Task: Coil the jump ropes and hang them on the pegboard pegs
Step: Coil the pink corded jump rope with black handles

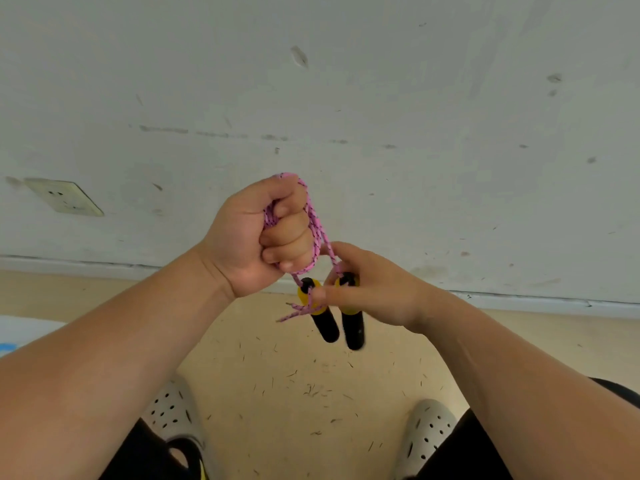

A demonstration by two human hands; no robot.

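- Left hand clenches the coiled pink rope.
- Right hand, at 4 o'clock from it, pinches the tops of the black handles, which hang down.

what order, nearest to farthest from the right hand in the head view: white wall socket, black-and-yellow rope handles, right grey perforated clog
1. Black-and-yellow rope handles, pinched by the right hand.
2. Right grey perforated clog, on the floor below.
3. White wall socket, far left on the wall.

Bare arms — black pants on the legs, and grey shoes dotted with lots of little dark holes.
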